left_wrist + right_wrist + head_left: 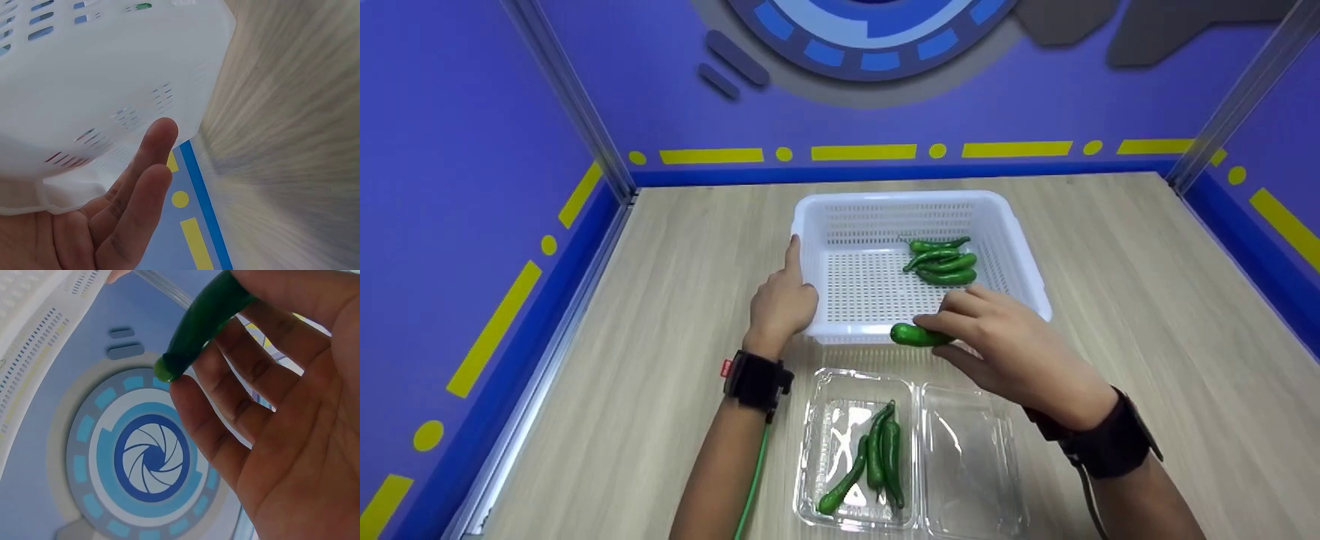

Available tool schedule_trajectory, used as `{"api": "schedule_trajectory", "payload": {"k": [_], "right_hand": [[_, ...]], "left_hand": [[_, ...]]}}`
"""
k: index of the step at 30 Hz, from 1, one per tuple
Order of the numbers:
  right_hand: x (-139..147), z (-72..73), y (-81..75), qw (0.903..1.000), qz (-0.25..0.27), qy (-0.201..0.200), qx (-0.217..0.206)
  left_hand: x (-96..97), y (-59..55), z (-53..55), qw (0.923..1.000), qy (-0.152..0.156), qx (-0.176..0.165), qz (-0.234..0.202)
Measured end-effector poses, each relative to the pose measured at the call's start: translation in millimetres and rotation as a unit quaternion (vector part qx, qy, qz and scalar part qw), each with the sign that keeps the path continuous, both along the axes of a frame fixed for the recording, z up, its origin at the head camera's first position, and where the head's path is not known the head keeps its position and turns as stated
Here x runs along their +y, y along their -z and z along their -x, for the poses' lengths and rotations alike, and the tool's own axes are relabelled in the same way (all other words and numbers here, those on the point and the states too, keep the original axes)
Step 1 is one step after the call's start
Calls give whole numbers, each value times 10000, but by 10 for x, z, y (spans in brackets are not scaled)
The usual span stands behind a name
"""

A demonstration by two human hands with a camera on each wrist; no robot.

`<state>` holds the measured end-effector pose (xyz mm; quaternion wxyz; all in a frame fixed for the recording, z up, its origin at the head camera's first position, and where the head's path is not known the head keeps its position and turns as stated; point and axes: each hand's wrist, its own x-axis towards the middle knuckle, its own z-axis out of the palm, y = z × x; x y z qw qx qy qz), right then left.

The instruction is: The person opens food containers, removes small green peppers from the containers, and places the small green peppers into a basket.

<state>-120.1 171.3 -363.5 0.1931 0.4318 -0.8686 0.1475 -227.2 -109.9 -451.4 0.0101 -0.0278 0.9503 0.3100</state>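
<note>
My right hand (997,341) pinches a green chili pepper (915,335) between thumb and fingers, over the near rim of a white plastic basket (810,330). In the right wrist view, the pepper (199,323) slants across the fingertips, its stem end hidden by the thumb side. Several green peppers (945,264) lie in the basket's right half. My left hand (784,300) holds the basket's left rim, index finger stretched along it; in the left wrist view, its fingers (149,163) lie against the outer wall. A clear plastic clamshell box (810,450) nearer me holds 3 peppers (876,454).
The clamshell's lid (971,457) lies folded out to the right. All this stands on a wood-grain table (660,315). Blue panels (855,120) with yellow marks rise behind and at both sides. A green cable (754,480) runs along the left forearm.
</note>
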Motion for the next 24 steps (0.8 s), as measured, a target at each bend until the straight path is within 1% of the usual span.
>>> {"api": "schedule_trajectory", "payload": {"k": [4, 10, 13, 15, 20, 24], "right_hand": [[61, 26, -21, 9999, -55, 83, -64], [115, 41, -60, 9997, -153, 178, -33], [105, 42, -74, 9995, -207, 225, -30], [80, 42, -72, 9995, -244, 198, -47], [13, 36, -30, 9996, -263, 78, -95], [21, 12, -5, 9997, -174, 136, -131]], "left_hand": [[52, 6, 16, 10000, 23, 32, -64], [82, -5, 35, 9998, 107, 95, -110], [65, -20, 35, 9997, 159, 113, -137], [40, -26, 27, 9997, 165, 57, -178], [-18, -29, -4, 9999, 64, -34, -109], [-27, -18, -4, 9999, 151, -16, -82]]}}
